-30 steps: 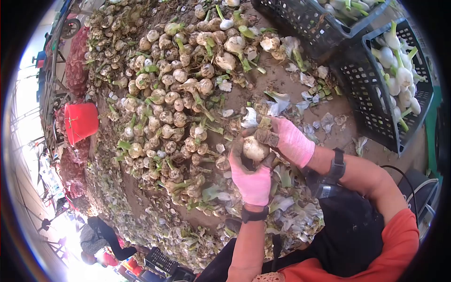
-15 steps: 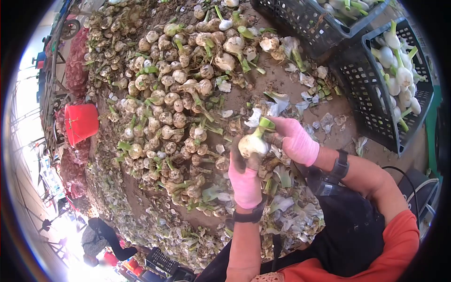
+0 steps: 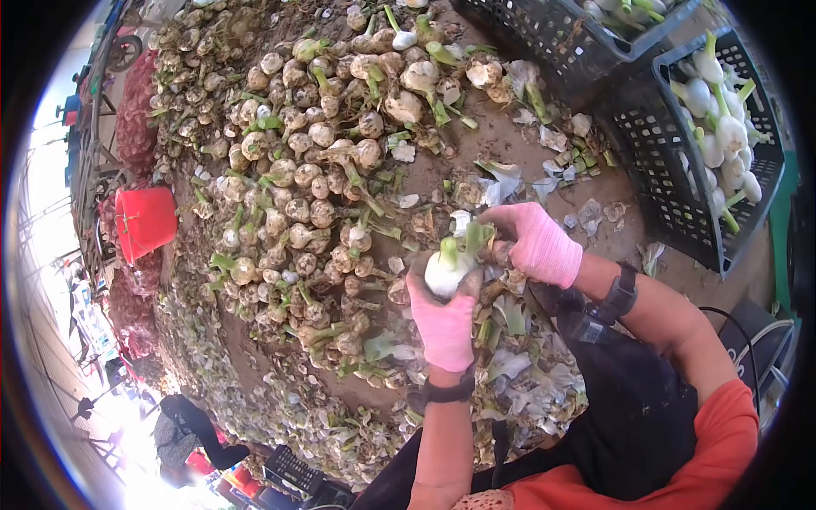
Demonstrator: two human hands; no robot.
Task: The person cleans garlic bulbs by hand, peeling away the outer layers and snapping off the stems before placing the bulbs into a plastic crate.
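My left hand (image 3: 444, 330), in a pink glove with soiled fingertips, wraps round a white garlic bulb (image 3: 444, 277) with a short cut green stem pointing up. My right hand (image 3: 546, 248), gloved the same way, is closed just right of the bulb. Its fingers pinch a strip of garlic skin (image 3: 480, 238), green at the top, which stands away from the stem. Whether the strip is fully off the bulb is hard to see. Beneath both hands lie shed skins and leaf scraps (image 3: 510, 365).
Many unpeeled garlic bulbs (image 3: 319, 183) cover the ground ahead and left. A black crate (image 3: 671, 170) of cleaned garlic stands right, another crate (image 3: 552, 51) behind it. A red bucket (image 3: 149, 223) and mesh sacks (image 3: 136, 110) are far left. Another person (image 3: 191, 429) is at lower left.
The bulb now shows clean white where dirty skin was. My right hand has pulled an outer layer away from the stem, to the right. My left hand has tilted the bulb slightly.
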